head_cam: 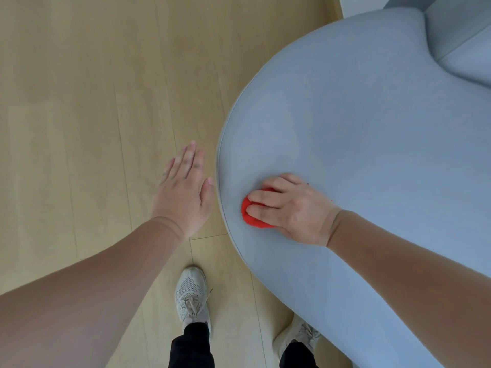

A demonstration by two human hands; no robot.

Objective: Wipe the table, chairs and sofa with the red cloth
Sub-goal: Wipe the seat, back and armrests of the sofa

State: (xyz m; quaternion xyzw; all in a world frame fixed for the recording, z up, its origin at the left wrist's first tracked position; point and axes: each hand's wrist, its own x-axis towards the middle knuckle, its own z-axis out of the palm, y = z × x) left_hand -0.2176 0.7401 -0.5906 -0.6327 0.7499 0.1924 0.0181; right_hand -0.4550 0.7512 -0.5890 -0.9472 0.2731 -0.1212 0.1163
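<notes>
The right hand point(287, 208) has its fingers curled over a bunched-up red cloth point(256, 213), pressing it into the rounded arm of the pale blue sofa point(358, 128), pretty close to the sofa's left edge. The left hand point(183, 189) is holding nothing, fingers straight and relaxed, hovering flat over the wood floor point(79, 102) just left of the sofa. Light sneakers point(191, 293) and black trouser legs show at the near edge.
</notes>
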